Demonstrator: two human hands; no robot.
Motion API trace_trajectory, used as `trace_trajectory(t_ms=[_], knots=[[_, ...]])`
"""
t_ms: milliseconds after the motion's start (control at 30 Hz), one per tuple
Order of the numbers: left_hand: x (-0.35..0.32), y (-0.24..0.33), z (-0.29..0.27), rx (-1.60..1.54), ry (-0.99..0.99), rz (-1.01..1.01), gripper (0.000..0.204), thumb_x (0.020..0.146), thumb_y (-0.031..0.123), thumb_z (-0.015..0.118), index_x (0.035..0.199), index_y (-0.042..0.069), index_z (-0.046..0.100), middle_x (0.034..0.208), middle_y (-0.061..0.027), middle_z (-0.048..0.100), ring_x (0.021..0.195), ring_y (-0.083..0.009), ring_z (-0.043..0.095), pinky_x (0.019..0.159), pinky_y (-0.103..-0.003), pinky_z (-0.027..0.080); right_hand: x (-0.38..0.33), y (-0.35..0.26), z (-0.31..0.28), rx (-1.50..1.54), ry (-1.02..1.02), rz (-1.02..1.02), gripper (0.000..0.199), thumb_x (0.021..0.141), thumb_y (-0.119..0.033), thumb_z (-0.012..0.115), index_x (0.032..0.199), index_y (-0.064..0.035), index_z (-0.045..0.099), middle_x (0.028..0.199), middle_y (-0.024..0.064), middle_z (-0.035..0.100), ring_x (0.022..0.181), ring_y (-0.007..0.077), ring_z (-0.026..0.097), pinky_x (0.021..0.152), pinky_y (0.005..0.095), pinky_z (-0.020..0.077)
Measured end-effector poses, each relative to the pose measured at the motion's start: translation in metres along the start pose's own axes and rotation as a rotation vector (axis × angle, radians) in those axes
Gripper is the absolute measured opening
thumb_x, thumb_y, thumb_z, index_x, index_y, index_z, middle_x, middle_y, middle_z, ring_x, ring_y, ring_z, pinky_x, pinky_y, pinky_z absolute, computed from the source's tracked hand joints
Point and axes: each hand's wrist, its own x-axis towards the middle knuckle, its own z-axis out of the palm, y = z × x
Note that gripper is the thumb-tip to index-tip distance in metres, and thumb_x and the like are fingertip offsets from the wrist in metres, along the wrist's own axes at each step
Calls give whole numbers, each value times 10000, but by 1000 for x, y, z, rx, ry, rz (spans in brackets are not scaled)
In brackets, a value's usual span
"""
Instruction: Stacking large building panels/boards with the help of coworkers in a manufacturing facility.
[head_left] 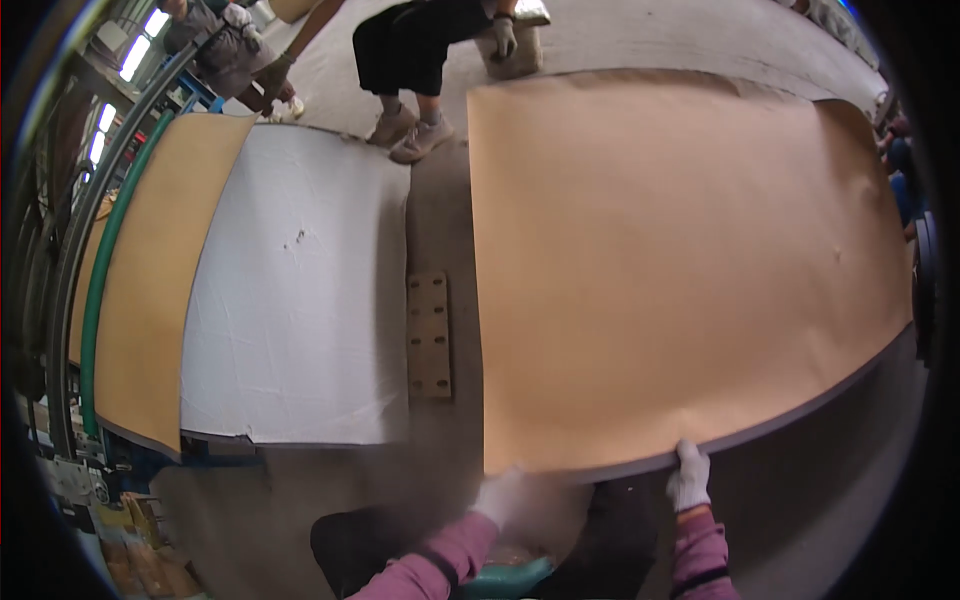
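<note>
A large tan sheet (680, 270) with a dark grey edge spreads over the right half of the view. My right hand (690, 476), in a white glove, grips its near edge with the thumb on top; the fingers underneath are hidden. At the sheet's near left corner is my left hand (502, 492), also in a white glove. Motion blurs its fingers, so I cannot tell whether they close on the corner. Both forearms wear pinkish-purple sleeves with dark bands.
Left of the sheet, a white sheet (300, 290) lies beside a tan strip (165, 270) and a green tube (112, 270) on a machine frame. A plate with holes (430, 335) lies between the sheets. One person (405, 60) sits beyond; another (225, 55) is at far left.
</note>
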Motion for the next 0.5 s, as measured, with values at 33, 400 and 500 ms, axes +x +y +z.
trace_trajectory(t_ms=[33,400,500], knots=[[-7,20,11,-159,-18,110,419,912,222,590,1240,11,436,1196,-165,528,1064,-302,566,846,-498,519,7,-7,10,-57,-63,38,308,782,-100,657,1036,58,585,942,77,601,832,198,561,787,363,463],[-52,134,-81,207,-118,-127,317,828,286,697,911,6,574,727,-78,550,598,-188,573,517,-348,519,33,-15,46,-356,-141,459,349,869,-422,596,1081,-145,587,986,69,567,838,244,532,702,401,472],[-91,172,-238,-51,225,218,284,810,282,689,926,48,575,683,-67,557,527,-173,546,487,-349,477,71,-54,-2,-1517,-415,-44,427,901,-502,451,962,-132,656,812,196,651,690,368,600,637,464,462]])
